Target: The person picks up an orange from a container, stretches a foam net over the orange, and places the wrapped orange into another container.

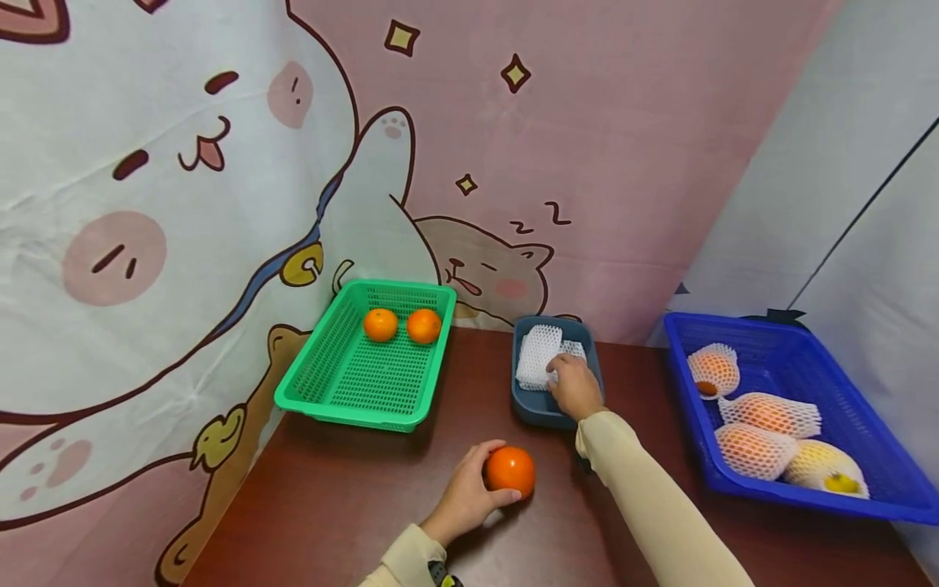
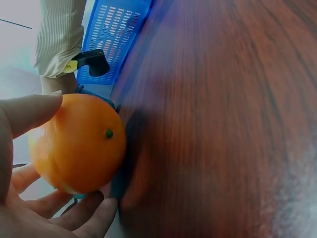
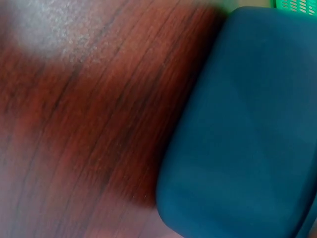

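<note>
Near the front of the table, my left hand [image 1: 467, 493] grips a bare orange [image 1: 511, 473] between thumb and fingers. The left wrist view shows the orange [image 2: 81, 144] close up, its small green stem spot facing the camera. My right hand [image 1: 577, 387] reaches into a small dark blue bin [image 1: 543, 412], its bent fingers at the white foam nets [image 1: 539, 355]. Whether those fingers pinch a net is hidden from above. In the right wrist view the outer wall of the bin [image 3: 242, 129] fills the right side, and the hand is out of sight.
A green basket [image 1: 352, 420] at the left holds two bare oranges [image 1: 402, 326]. At the right, a blue basket [image 1: 689, 408] contains several fruits in foam nets [image 1: 770, 440], one yellowish. A cartoon-printed cloth [image 1: 601, 163] hangs behind the brown table [image 1: 330, 505].
</note>
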{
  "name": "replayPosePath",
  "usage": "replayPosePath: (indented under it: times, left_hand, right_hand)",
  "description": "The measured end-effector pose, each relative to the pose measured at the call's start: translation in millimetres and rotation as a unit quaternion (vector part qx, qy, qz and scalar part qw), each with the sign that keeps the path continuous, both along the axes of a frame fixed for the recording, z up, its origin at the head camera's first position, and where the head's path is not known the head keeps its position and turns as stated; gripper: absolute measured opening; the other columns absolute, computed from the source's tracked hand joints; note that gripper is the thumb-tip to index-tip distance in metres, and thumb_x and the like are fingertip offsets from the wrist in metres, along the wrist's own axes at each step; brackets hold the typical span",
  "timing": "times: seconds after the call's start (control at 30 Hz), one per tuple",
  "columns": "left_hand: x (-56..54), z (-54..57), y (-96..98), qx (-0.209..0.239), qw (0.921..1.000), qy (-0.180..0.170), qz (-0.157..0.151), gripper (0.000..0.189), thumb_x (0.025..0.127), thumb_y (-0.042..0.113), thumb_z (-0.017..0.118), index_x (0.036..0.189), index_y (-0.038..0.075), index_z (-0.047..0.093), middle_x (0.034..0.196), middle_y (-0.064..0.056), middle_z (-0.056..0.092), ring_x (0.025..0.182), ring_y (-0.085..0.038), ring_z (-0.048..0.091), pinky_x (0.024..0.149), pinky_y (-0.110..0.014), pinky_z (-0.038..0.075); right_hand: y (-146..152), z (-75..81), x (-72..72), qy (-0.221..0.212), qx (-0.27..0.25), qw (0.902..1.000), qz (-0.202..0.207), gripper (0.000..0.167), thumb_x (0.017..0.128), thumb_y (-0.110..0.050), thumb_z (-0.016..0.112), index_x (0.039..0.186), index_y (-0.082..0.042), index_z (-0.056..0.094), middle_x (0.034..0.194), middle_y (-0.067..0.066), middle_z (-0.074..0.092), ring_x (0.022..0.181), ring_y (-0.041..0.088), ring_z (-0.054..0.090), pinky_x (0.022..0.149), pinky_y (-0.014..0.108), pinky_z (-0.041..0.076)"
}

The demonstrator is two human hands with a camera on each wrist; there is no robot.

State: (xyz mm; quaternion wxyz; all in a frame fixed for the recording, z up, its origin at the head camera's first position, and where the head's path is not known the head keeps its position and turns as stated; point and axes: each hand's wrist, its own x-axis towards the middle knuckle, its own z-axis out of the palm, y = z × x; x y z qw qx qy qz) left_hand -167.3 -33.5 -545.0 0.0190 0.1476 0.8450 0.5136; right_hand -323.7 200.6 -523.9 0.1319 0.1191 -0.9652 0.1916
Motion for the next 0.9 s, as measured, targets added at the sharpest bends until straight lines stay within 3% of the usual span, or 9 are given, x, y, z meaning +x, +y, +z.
replayPosePath:
  times: [0.23,0.53,0.73,0.9]
  left_hand:
    - [0.0,0.9,5.0,0.011,0.9999,0.011,-0.001,0.063,0.075,0.019,0.085,0.130,0.012,0.055,0.115,-0.002,0.058,0.105,-0.022,0.056,0.087,-0.044,0.048]
    - [-4.7,-1.1,12.4,0.032,0.9991,0.020,0.021,0.057,0.079,0.021,0.082,0.129,0.010,0.056,0.116,-0.006,0.059,0.106,-0.030,0.057,0.081,-0.043,0.052]
    - [-13.9,-2.0,26.1,0.034,0.9978,0.048,0.029,0.061,0.079,0.025,0.083,0.131,0.008,0.055,0.120,-0.009,0.059,0.105,-0.029,0.057,0.080,-0.040,0.052]
    - [-20.5,-1.5,38.6,0.021,0.9971,0.066,0.033,0.061,0.078,0.025,0.083,0.130,0.010,0.055,0.119,-0.004,0.059,0.105,-0.024,0.056,0.090,-0.042,0.046]
  right_hand:
    - [5,3.2,1.8,0.038,0.007,0.9992,0.002,0.010,0.080,-0.007,0.079,0.083,-0.008,0.070,0.103,0.013,0.066,0.099,0.035,0.057,0.092,0.052,0.046]
    - [7,9.2,8.6,0.038,-0.023,0.9989,-0.015,0.010,0.083,-0.010,0.077,0.086,-0.010,0.067,0.101,0.011,0.064,0.094,0.033,0.055,0.078,0.053,0.051]
    - [8,8.3,10.6,0.028,-0.025,0.9990,-0.026,0.010,0.083,-0.011,0.077,0.087,-0.009,0.067,0.103,0.012,0.064,0.094,0.031,0.055,0.082,0.051,0.051]
    - [9,8.0,12.4,0.020,-0.027,0.9991,-0.027,0.009,0.085,-0.011,0.076,0.088,-0.009,0.067,0.103,0.012,0.064,0.095,0.031,0.055,0.083,0.051,0.051]
